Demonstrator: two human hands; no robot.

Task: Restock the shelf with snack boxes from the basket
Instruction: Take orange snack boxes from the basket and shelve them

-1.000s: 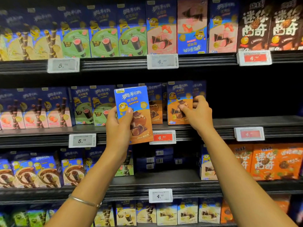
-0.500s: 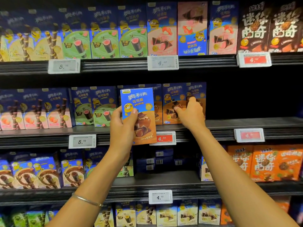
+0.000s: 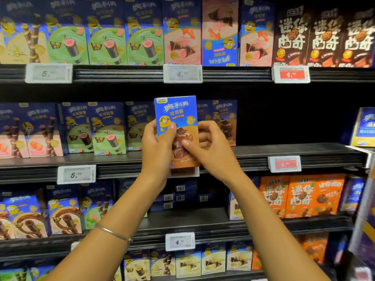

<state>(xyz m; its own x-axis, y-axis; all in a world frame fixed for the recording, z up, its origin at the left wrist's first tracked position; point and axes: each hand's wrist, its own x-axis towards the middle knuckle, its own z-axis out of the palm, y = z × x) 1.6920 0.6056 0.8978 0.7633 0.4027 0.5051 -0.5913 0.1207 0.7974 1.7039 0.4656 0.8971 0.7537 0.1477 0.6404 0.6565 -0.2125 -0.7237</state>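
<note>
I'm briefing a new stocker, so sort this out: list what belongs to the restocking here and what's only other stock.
Part of the job:
- snack box, gripped by left hand and right hand
- matching brown boxes behind it
- middle shelf

Just there:
- green boxes, top row
- orange boxes, lower row
- price tags

A blue and brown snack box (image 3: 176, 116), printed with a yellow cartoon figure and chocolate wafer pieces, is held upright in front of the middle shelf (image 3: 294, 151). The left hand (image 3: 156, 145) grips its left edge and the right hand (image 3: 212, 152) pinches its lower right side. Matching boxes (image 3: 225, 118) stand on the shelf just behind it.
</note>
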